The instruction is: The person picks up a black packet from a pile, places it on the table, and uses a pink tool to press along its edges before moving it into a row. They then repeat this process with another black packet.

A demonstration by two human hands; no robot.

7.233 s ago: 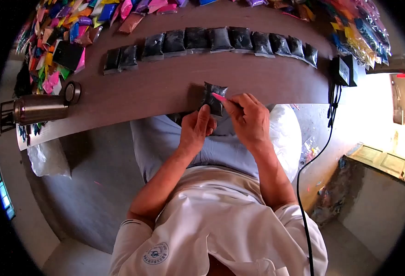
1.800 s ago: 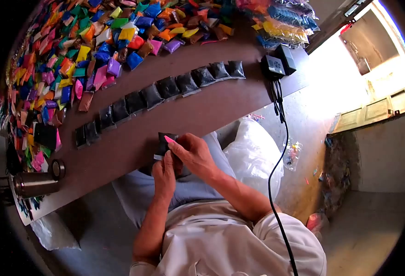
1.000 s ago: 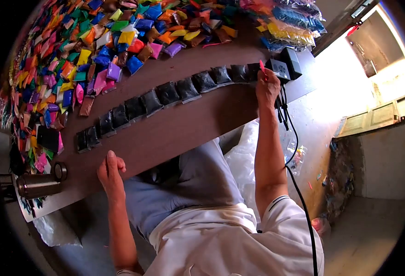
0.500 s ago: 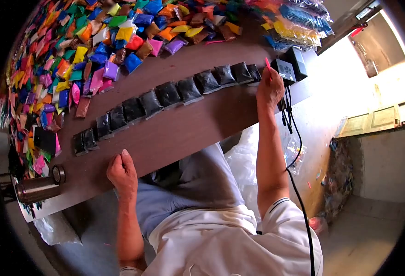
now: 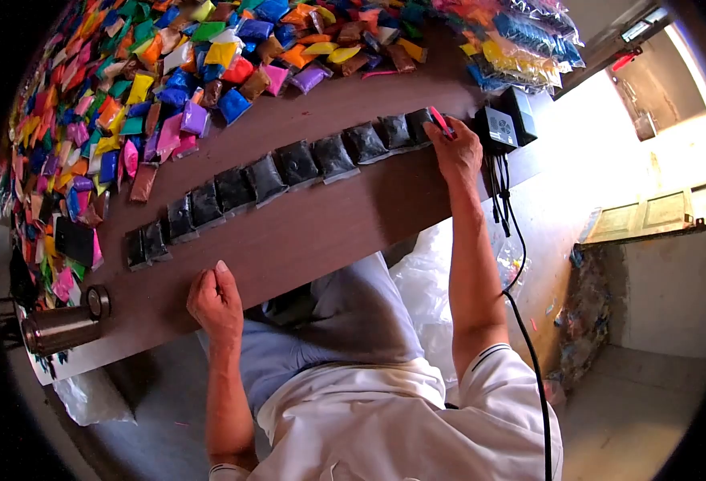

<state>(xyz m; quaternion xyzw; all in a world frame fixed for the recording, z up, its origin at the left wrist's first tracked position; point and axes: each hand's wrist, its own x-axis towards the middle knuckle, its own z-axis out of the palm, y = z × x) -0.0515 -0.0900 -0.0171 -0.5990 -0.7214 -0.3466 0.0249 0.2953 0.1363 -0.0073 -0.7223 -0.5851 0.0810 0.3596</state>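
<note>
A curved row of small black packets (image 5: pixel 297 163) lies across the brown table (image 5: pixel 305 212). At the row's right end is my right hand (image 5: pixel 460 154), its fingers closed on a slim pink stick (image 5: pixel 441 122) that pokes up past them. The hand covers the last packet at that end. My left hand (image 5: pixel 216 303) is a closed fist at the table's front edge, below the left part of the row, thumb uppermost. Whatever might be inside that fist is hidden.
Many coloured packets (image 5: pixel 192 120) are heaped along the table's far and left sides. Stacked clear bags (image 5: pixel 529 48) stand at the back right, near a black box (image 5: pixel 495 128) with cables. A metal flask (image 5: pixel 60 330) lies at the left front, its lid (image 5: pixel 98 301) beside it.
My right hand, with the pink stick, has moved left from beside the black box onto the right end of the row. The stick now leans left. My left hand has barely moved.
</note>
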